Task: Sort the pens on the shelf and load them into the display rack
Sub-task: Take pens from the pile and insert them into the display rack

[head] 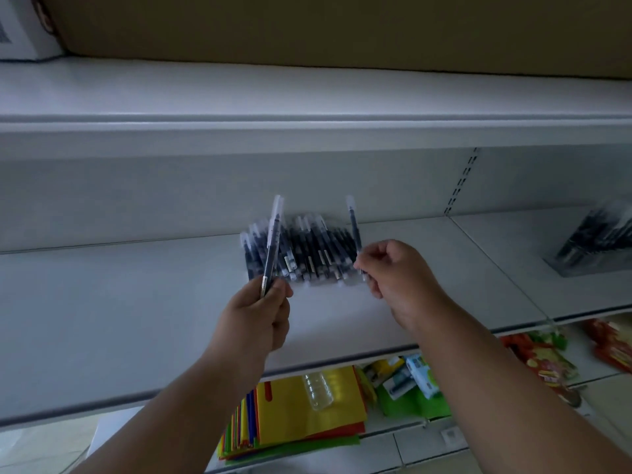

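Pens (pixel 304 249) lie in a heap on the white shelf (pixel 136 302), long axes front-to-back, clear caps mostly toward the back wall. Left hand (pixel 260 313) grips a few pens (pixel 272 248) upright, caps up. Right hand (pixel 393 271) pinches one pen (pixel 354 227), near vertical, cap up. Display rack (pixel 595 241) with pens sits far right, blurred

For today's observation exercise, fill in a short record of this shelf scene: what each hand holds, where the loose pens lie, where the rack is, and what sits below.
left hand: grips a few pens, held upright
right hand: pinches a single pen
pen pile: lies on the white shelf, between the hands
display rack: far right on the shelf, holding pens
below: coloured folders, clear bottle
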Demonstrator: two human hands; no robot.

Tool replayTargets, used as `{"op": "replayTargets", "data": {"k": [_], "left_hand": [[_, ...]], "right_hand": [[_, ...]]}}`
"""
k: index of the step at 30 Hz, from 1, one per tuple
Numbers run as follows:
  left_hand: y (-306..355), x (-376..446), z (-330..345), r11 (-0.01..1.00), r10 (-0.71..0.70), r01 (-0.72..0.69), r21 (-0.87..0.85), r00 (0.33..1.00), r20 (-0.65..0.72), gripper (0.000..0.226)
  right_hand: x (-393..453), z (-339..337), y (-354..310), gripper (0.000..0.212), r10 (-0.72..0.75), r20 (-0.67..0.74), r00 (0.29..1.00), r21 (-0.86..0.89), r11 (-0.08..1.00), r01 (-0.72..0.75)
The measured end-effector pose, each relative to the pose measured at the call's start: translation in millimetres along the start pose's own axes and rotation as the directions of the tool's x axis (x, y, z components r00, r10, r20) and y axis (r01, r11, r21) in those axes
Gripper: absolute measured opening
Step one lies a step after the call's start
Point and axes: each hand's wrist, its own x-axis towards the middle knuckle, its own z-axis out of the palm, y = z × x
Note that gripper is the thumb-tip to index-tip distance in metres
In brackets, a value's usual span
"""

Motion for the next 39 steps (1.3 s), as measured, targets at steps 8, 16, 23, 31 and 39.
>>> {"op": "replayTargets", "data": {"k": [8,16,23,31,39], "left_hand": [[-26,2,97,0.994,-0.087,0.096,-0.047,0.982,0.167,0.024],[-89,-34,257,0.992,-0.130,0.119,0.052,0.930,0.343,0.027],[-148,-82,406,0.982,-0.174,0.122,0.141,0.875,0.451,0.024],[-184,-67,515,0.973,-0.198,0.116,0.201,0.866,0.460,0.028],[-193,-13,623,0.974,-0.170,0.057,0.220,0.823,0.542,0.030]], "right_hand": [[-53,-95,-5,0.028,-0.077,-0.083,0.994,0.234,0.968,0.094],[-111,-260,31,0.023,-0.098,-0.296,0.950,0.015,0.994,0.108],[-145,-415,68,0.009,-0.143,-0.443,0.885,-0.097,0.989,0.111],[-114,-523,100,0.011,-0.145,-0.518,0.843,-0.141,0.986,0.083],[-51,-606,114,0.011,-0.164,-0.585,0.794,-0.251,0.968,0.015]]}}
